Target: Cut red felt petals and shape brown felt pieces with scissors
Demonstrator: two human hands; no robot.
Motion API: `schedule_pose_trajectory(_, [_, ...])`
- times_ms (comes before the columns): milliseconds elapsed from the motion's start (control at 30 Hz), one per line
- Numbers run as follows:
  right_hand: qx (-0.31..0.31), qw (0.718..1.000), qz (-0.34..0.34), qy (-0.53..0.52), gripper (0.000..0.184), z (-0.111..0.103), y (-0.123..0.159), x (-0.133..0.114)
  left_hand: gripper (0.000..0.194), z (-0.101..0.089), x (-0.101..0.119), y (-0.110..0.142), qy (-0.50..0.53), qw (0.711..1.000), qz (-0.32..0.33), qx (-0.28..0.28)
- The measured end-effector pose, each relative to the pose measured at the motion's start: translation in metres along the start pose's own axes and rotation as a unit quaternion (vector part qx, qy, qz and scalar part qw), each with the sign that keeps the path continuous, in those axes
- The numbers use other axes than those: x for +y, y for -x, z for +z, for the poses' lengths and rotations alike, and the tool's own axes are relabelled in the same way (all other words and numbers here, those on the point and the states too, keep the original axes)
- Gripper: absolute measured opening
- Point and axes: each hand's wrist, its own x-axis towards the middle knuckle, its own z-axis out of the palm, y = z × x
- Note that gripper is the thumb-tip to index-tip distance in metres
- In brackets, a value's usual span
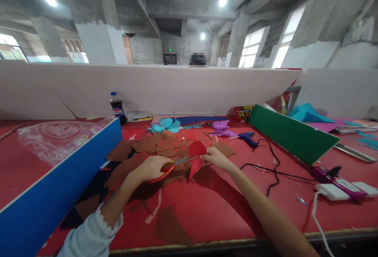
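My left hand (150, 168) is closed around the red handles of a pair of scissors (169, 167). The blades point right and meet a red paper piece (197, 152). My right hand (215, 156) pinches that red piece at its right edge and holds it upright just above the red table (206, 213). Under and behind both hands lies a heap of brown paper scraps (153, 146). A pale blue sleeve covers my left forearm; my right forearm is bare.
A blue-edged board (59, 178) stands at the left and a green board (291, 135) leans at the right. Behind the scraps are a cola bottle (117, 108), blue paper flowers (167, 125), purple flowers (221, 127) and a blue glue gun (247, 138) with a black cord. A purple tool (327, 174) lies by a white power strip (339, 190).
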Motion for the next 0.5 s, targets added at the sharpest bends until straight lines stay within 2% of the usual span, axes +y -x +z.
schedule_pose_trajectory(300, [0.001,1.000,-0.009,-0.009,0.019,-0.0005,-0.0004,0.0010,0.025,0.0017,-0.0015,-0.0002,0.009,1.000,-0.009,-0.002])
schedule_pose_trajectory(500, [0.024,0.996,-0.012,-0.083,0.022,0.0063,0.0009,-0.0061,0.031,0.0054,-0.0029,-0.0033,0.003,1.000,-0.012,0.026])
